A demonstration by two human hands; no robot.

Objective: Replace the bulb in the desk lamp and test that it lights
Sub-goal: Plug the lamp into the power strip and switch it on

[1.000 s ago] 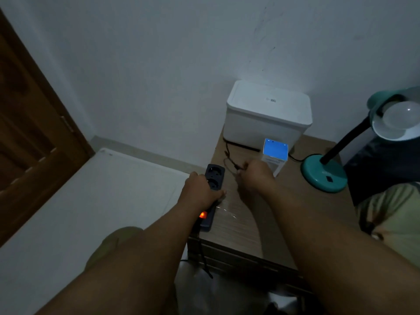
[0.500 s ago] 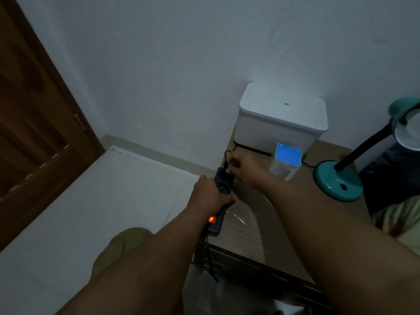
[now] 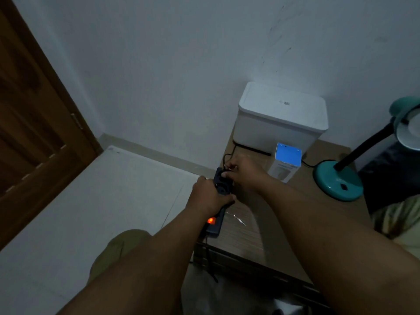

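Your left hand [image 3: 208, 196] gripped the power strip [image 3: 221, 196] on the table [image 3: 284, 223]; your right hand [image 3: 244, 176] pinched the lamp plug [image 3: 225, 173] at its far socket.

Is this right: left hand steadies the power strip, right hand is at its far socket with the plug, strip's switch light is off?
One error: the switch light on the power strip glows orange, so it is on. The head view shows it. Left hand steadies the strip; right hand is at its far socket.
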